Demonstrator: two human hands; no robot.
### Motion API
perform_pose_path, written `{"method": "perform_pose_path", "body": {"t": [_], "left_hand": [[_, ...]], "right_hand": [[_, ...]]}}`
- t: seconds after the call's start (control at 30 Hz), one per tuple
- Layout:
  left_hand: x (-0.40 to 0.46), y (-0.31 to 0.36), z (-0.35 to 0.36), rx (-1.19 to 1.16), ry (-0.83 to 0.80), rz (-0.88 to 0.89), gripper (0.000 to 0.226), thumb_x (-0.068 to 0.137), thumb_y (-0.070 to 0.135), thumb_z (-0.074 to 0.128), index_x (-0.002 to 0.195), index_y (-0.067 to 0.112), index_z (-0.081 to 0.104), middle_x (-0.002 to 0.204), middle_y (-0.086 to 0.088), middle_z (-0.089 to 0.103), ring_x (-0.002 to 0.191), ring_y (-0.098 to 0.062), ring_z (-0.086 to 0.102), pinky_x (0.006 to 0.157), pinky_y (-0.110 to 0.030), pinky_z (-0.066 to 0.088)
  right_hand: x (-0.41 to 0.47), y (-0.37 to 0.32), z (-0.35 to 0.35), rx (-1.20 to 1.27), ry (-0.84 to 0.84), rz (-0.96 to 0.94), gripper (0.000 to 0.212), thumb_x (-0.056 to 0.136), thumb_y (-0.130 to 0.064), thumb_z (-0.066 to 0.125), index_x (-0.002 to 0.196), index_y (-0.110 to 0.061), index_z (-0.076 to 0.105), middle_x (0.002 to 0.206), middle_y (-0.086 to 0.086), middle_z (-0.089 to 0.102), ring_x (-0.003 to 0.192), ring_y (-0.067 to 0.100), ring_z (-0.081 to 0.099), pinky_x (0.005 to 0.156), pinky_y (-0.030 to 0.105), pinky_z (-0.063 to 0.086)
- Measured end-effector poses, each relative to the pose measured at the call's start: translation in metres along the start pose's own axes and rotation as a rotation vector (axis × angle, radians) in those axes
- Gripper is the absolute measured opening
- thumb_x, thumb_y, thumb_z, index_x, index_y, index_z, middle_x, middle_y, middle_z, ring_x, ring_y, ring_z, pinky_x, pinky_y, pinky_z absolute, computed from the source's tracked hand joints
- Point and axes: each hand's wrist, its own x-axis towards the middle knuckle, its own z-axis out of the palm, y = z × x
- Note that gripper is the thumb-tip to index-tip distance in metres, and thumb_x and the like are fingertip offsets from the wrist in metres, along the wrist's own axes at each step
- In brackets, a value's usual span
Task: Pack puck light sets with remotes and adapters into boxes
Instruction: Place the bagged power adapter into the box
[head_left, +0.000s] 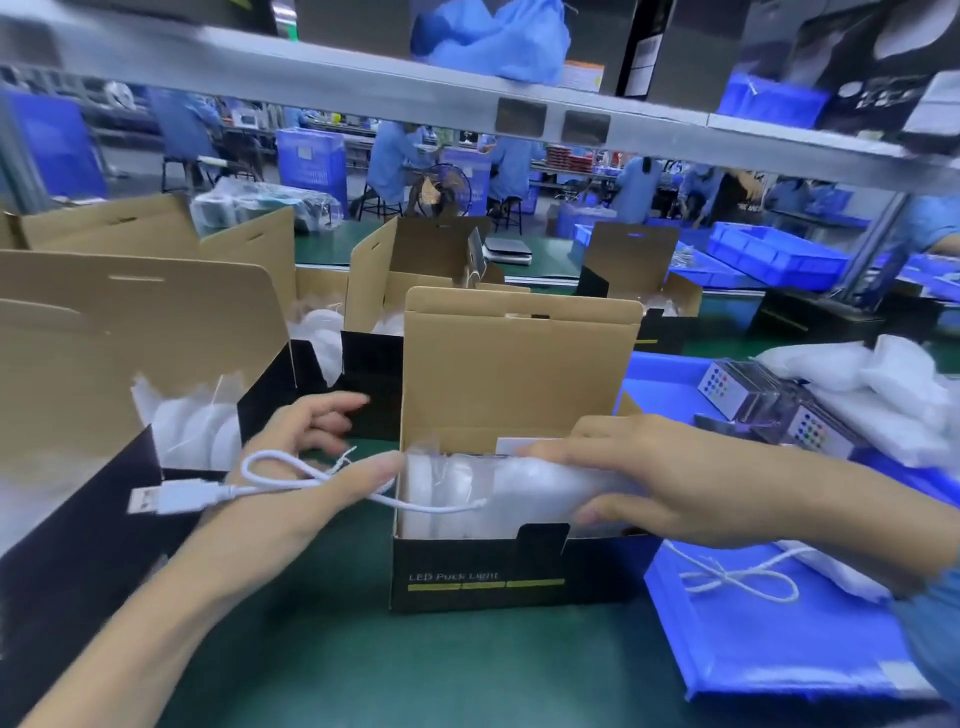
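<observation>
An open black box (478, 577) marked "LED Puck Light" stands in the middle of the green table, its brown lid upright. Bagged white puck lights (452, 493) fill it. My right hand (654, 478) grips the bagged lights at the box's top right. My left hand (311, 467) is at the box's left edge, thumb against the bag, with a white USB cable (171, 497) draped over its wrist and trailing into the box. Remotes with coloured buttons (810, 428) lie in a blue tray at the right.
More open boxes with bagged lights stand at the left (104, 364) and behind (395, 280). A blue tray (779, 649) at the right front holds another white cable (737, 577) and white bags (883, 384). A shelf (467, 98) runs overhead. Other people sit in the background.
</observation>
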Motion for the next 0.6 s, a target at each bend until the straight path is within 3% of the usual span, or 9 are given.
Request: {"method": "perform_pose_path", "body": {"t": [0.07,0.13,0.23,0.3,0.47,0.53,0.6], "left_hand": [[-0.002,-0.003,-0.008,0.002,0.050,-0.028,0.046,0.049,0.050,0.094,0.085,0.028,0.075,0.069,0.003,0.063,0.054,-0.005,0.054,0.050,-0.011,0.042],[-0.004,-0.006,-0.014,-0.049,0.083,-0.008,0.042,0.053,0.052,0.090,0.074,0.019,0.073,0.051,-0.004,0.057,0.042,-0.013,0.047,0.044,-0.016,0.041],[-0.008,0.008,-0.012,-0.284,0.087,0.016,0.043,0.055,0.044,0.089,0.071,0.009,0.069,0.056,-0.012,0.060,0.047,-0.019,0.056,0.048,-0.022,0.051],[-0.011,0.023,-0.003,-0.296,0.068,0.069,0.037,0.062,0.039,0.090,0.070,0.010,0.069,0.065,-0.009,0.067,0.054,-0.019,0.063,0.054,-0.025,0.056],[-0.005,0.040,0.031,0.093,0.170,0.329,0.026,0.081,0.043,0.068,0.073,0.019,0.066,0.070,0.003,0.068,0.062,-0.012,0.065,0.063,-0.019,0.051],[-0.002,0.038,0.045,0.347,0.180,0.565,0.027,0.088,0.024,0.072,0.069,0.020,0.053,0.068,0.008,0.056,0.061,-0.006,0.053,0.061,-0.016,0.042],[-0.005,0.033,0.058,0.587,0.114,0.744,0.021,0.081,0.003,0.080,0.076,0.015,0.064,0.067,0.008,0.050,0.060,-0.008,0.047,0.057,-0.020,0.043]], "right_hand": [[-0.003,0.000,-0.001,-0.023,-0.026,-0.013,0.054,0.100,-0.043,0.041,0.149,-0.051,0.018,0.112,-0.016,0.036,0.094,0.001,0.044,0.087,0.018,0.037],[-0.004,-0.001,0.000,-0.001,0.051,-0.057,0.049,0.102,-0.035,0.041,0.148,-0.043,0.028,0.114,-0.013,0.040,0.095,0.005,0.046,0.087,0.018,0.038],[-0.003,-0.001,0.006,0.000,0.192,-0.092,0.034,0.099,-0.031,0.050,0.133,-0.032,0.047,0.111,-0.021,0.052,0.094,-0.008,0.045,0.085,0.016,0.035],[-0.003,0.000,0.010,0.000,0.211,-0.097,0.030,0.096,-0.031,0.057,0.126,-0.028,0.055,0.110,-0.019,0.060,0.094,-0.001,0.051,0.085,0.022,0.041],[-0.003,-0.004,0.017,-0.063,0.153,-0.105,0.032,0.095,-0.033,0.059,0.128,-0.034,0.059,0.117,-0.015,0.062,0.103,0.016,0.057,0.086,0.033,0.046],[-0.002,-0.007,0.018,-0.181,0.101,-0.099,0.034,0.099,-0.037,0.050,0.132,-0.040,0.053,0.118,-0.013,0.054,0.098,0.013,0.049,0.084,0.035,0.046],[-0.003,-0.012,0.016,-0.268,0.095,-0.125,0.033,0.101,-0.038,0.043,0.134,-0.043,0.047,0.123,-0.009,0.042,0.096,0.007,0.034,0.085,0.035,0.045]]}}
